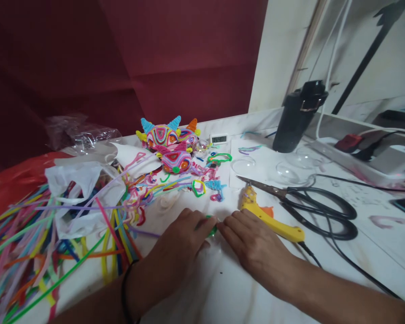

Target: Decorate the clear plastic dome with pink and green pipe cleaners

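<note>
Both my hands meet low over the middle of the table. My left hand is closed, its fingers pinched round a small green piece that looks like coiled pipe cleaner. My right hand is closed too, its fingertips pressed at the piece's right side. Most of the piece is hidden by my fingers. Just beyond my right hand lies a yellow glue gun with a caked nozzle. Black-handled scissors lie behind it, blades pointing left.
Pipe cleaners heap at the left beside a red bag. Colourful horned pipe-cleaner heads stand at the back, near a small digital display. A black bottle, clear domes and a power strip tray occupy the right.
</note>
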{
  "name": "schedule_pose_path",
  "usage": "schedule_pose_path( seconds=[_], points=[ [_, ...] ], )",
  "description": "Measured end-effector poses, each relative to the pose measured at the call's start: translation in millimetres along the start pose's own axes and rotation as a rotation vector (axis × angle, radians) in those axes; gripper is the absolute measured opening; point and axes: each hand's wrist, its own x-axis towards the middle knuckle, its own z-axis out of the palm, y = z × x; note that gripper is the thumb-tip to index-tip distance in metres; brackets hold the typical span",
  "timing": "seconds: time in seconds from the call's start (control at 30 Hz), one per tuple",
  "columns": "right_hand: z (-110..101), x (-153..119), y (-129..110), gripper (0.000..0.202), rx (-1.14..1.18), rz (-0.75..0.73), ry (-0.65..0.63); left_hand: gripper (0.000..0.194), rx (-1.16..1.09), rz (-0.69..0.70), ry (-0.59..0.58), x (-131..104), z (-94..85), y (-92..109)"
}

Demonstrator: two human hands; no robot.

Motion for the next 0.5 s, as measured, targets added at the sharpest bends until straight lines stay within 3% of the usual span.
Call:
schedule_pose_path(
  seconds=[0.23, 0.5],
  points=[
    [-1.6, -1.3, 5.2, 0.033, 0.177, 0.062, -0.032, 0.040, 0.027, 0.088, -0.015, 2.0, -3.2, -1.2],
    [-6.4, -1.6, 10.1, 0.037, 0.217, 0.021, -0.096, 0.045, 0.023, 0.168, -0.037, 2.0, -4.4, -4.8]
  ],
)
